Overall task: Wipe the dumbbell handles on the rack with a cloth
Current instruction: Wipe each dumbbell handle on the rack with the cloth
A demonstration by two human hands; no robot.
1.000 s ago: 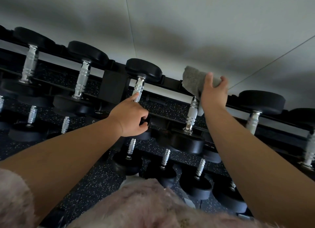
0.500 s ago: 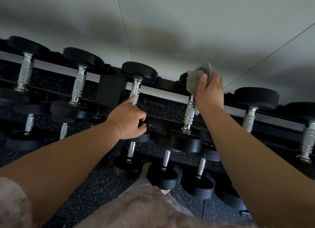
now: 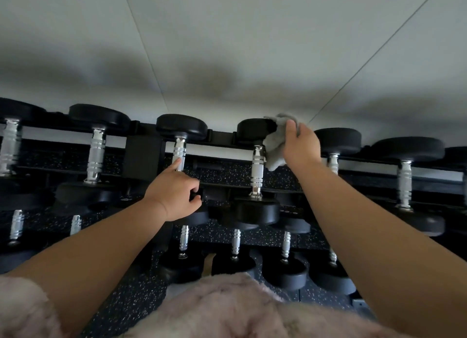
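Observation:
A black rack [image 3: 144, 155] holds rows of black dumbbells with chrome handles. My right hand [image 3: 299, 145] grips a grey cloth [image 3: 275, 148] bunched against the far head [image 3: 255, 131] of one top-row dumbbell, just right of its chrome handle [image 3: 258, 170]. My left hand [image 3: 175, 193] curls round the near end of the neighbouring dumbbell, with its index finger stretched along that chrome handle [image 3: 180, 151]. The part of that dumbbell under my left palm is hidden.
More dumbbells sit left [image 3: 97, 158] and right [image 3: 404, 183] on the top row, and smaller ones [image 3: 236, 246] on the lower rows. A pale wall [image 3: 227, 47] rises behind the rack. Speckled dark flooring [image 3: 131, 302] and a fluffy pink garment [image 3: 214, 310] fill the bottom.
My right hand with the cloth has shifted up and right, off the chrome handle towards the dumbbell's far head. My left hand has kept its place on the neighbouring dumbbell.

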